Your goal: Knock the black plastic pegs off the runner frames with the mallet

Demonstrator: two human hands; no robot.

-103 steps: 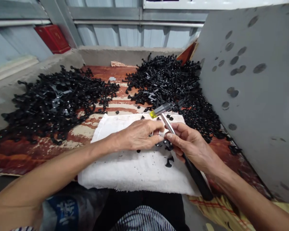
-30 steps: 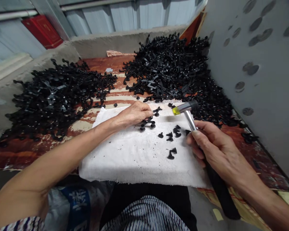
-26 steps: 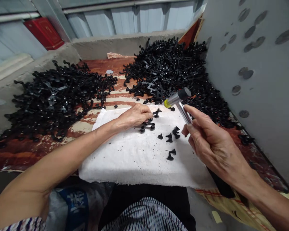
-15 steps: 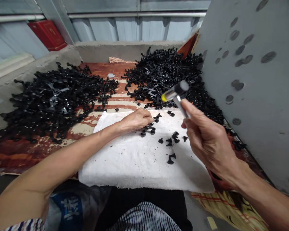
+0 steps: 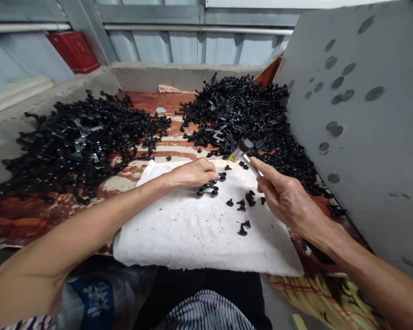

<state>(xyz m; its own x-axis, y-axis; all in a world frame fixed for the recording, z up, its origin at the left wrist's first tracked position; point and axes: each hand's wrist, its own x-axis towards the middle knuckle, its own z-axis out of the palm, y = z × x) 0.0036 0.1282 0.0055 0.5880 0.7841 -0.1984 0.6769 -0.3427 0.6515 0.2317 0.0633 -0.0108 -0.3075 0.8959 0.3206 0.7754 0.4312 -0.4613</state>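
Note:
My right hand [image 5: 287,195] is wrapped round the handle of a small mallet [image 5: 241,150] with a black face and a yellow face. The mallet's head is above the far right part of a white cloth [image 5: 192,233]. My left hand [image 5: 198,173] lies at the cloth's far edge, its fingers closed on a black part with round suction-cup-like ends [image 5: 208,188]. The fingers hide much of that part. Several loose small black cup-shaped pieces [image 5: 250,198] are scattered on the cloth between the two hands, and dark crumbs dot it.
A heap of black parts [image 5: 72,142] lies at the left on the worn red tabletop [image 5: 144,98]. A second heap [image 5: 241,105] rises at the back right, against a grey spotted panel [image 5: 358,128]. A red box [image 5: 74,51] stands on the ledge.
The mallet has come down and slightly left, nearer the cloth. My left hand stays closed at nearly the same spot, and the black part has shifted slightly. The view has moved a little.

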